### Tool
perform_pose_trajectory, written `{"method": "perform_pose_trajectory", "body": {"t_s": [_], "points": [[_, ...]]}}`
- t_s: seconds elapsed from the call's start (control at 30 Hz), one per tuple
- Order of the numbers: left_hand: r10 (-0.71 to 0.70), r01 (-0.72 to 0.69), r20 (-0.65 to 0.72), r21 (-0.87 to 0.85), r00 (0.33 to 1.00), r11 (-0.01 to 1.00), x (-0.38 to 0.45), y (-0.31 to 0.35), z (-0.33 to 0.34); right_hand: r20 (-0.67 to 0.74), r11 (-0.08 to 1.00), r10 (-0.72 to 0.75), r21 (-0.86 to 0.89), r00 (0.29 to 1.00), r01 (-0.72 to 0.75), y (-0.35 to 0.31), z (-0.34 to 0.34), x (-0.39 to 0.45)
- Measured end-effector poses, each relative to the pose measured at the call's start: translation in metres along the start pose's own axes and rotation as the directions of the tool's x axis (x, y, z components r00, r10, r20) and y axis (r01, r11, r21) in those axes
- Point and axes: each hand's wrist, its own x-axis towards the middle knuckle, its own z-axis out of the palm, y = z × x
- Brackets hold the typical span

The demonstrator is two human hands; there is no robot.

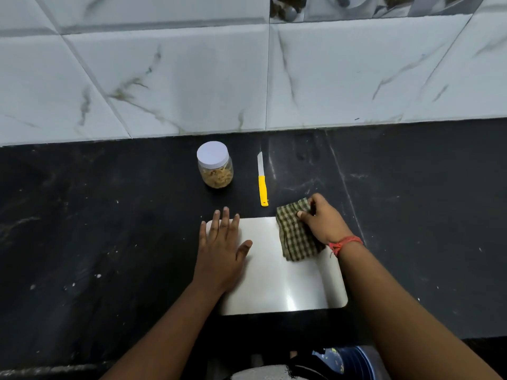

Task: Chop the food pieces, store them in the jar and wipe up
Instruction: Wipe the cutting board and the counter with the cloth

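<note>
1. Left hand (222, 248) lies flat, fingers straight, pinning the board's (277, 281) left edge.
2. Right hand (322, 219) grips the cloth (295, 237) at the board's far right corner.
3. Cloth looks soft and light; a bunched grip on top suits it.
4. Jar (215, 165), lidded, and knife (262, 182) sit farther back.

A black stone surface (109, 229), faintly veined and flecked with pale specks, runs the width of the kitchen view and meets a wall of large white marble-look tiles (170, 78) streaked with grey and brownish veins (thin grout lines set some tiles at a slant). Along the top edge of the wall, a strip of glossy, mirror-like tiles (356, 6) throws back blurred dark shapes, while soft light leaves a dull sheen on the stone. Below the surface's near edge, at the bottom of the frame, part of a blue bucket (354, 363) is visible.
</note>
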Motion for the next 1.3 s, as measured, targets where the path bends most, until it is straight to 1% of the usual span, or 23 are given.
{"method": "perform_pose_trajectory", "body": {"t_s": [0.1,0.17,0.3,0.37,0.43,0.5,0.57,0.6,0.67,0.73,0.83,0.93,1.0,1.2,1.3], "points": [[-0.01,0.01,-0.006,0.011,1.0,1.0,0.014,0.005,0.004,-0.01,0.974,0.073,0.215,0.997,-0.069,-0.002,-0.015,0.032],[-0.026,0.026,0.002,0.011,1.0,1.0,0.022,0.007,0.006,-0.042,0.95,0.101,0.301,0.994,-0.083,-0.001,-0.023,0.064],[-0.067,0.067,0.018,0.032,0.998,0.997,0.033,0.007,0.013,-0.132,0.914,0.162,0.393,0.978,-0.099,-0.002,-0.038,0.141],[-0.09,0.089,0.029,0.049,0.995,0.995,0.037,0.006,0.017,-0.139,0.894,0.201,0.431,0.97,-0.124,-0.005,-0.044,0.182],[-0.099,0.097,0.031,0.053,0.995,0.994,0.04,0.005,0.021,-0.135,0.892,0.204,0.433,0.969,-0.128,-0.008,-0.049,0.217],[-0.098,0.096,0.029,0.058,0.995,0.994,0.043,0.005,0.022,-0.133,0.928,0.174,0.354,0.976,-0.118,-0.013,-0.053,0.238],[-0.103,0.102,0.022,0.053,0.994,0.993,0.045,0.005,0.022,-0.12,0.987,0.108,0.135,0.987,-0.091,-0.018,-0.056,0.251],[-0.11,0.109,0.019,0.047,0.994,0.993,0.045,0.005,0.022,-0.128,0.997,0.07,0.021,0.989,-0.068,-0.019,-0.055,0.254],[-0.125,0.124,0.019,0.044,0.992,0.991,0.046,0.005,0.021,-0.174,0.993,-0.003,-0.12,0.985,-0.018,-0.021,-0.049,0.254],[-0.135,0.134,0.025,0.044,0.99,0.99,0.046,0.006,0.022,-0.219,0.979,-0.048,-0.205,0.975,0.002,-0.021,-0.041,0.246],[-0.15,0.148,0.035,0.045,0.988,0.988,0.047,0.006,0.02,-0.276,0.97,-0.087,-0.243,0.957,0.018,-0.017,-0.029,0.226],[-0.165,0.164,0.037,0.029,0.986,0.986,0.046,0.008,0.014,-0.275,0.949,-0.223,-0.28,0.935,0.144,-0.014,-0.019,0.187],[-0.172,0.171,0.031,0.02,0.985,0.985,0.042,0.009,0.01,-0.248,0.939,-0.276,-0.275,0.929,0.206,-0.01,-0.01,0.153],[-0.209,0.21,0.044,-0.022,0.977,0.978,0.018,0.001,-0.003,-0.176,0.921,-0.308,-0.3,0.935,0.248,0.013,0.012,0.045],[-0.244,0.246,0.03,-0.083,0.969,0.966,0.007,-0.003,-0.009,-0.19,0.925,-0.273,-0.322,0.943,0.203,0.022,0.014,0.002]]}}
